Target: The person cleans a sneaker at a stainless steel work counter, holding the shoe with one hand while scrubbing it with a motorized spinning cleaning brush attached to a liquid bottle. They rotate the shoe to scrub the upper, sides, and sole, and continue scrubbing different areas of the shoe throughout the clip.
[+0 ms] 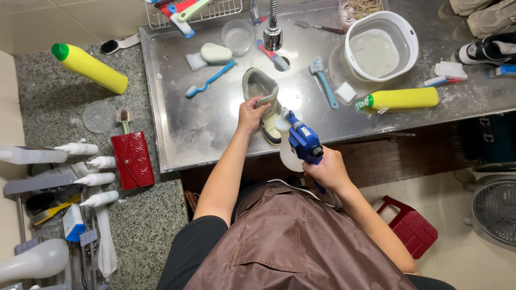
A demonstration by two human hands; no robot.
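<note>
My left hand point(251, 111) grips the heel edge of a grey-green shoe point(262, 92) that lies on the wet steel sink tray point(183, 123). My right hand point(328, 171) holds a blue spray gun point(302, 140) with a pale bottle point(289, 156) under it, its nozzle pointing at the side of the shoe. I wear a brown apron point(290, 241).
On the tray lie blue brushes point(209, 80) point(324, 80), sponges point(344, 92), a soap bar point(216, 52), a clear cup point(237, 36), a white tub point(380, 48) and a yellow bottle point(403, 99). Left on the stone counter: another yellow bottle point(88, 67), a red wallet point(131, 159), white squeeze bottles point(94, 179). A red stool point(411, 228) stands at right.
</note>
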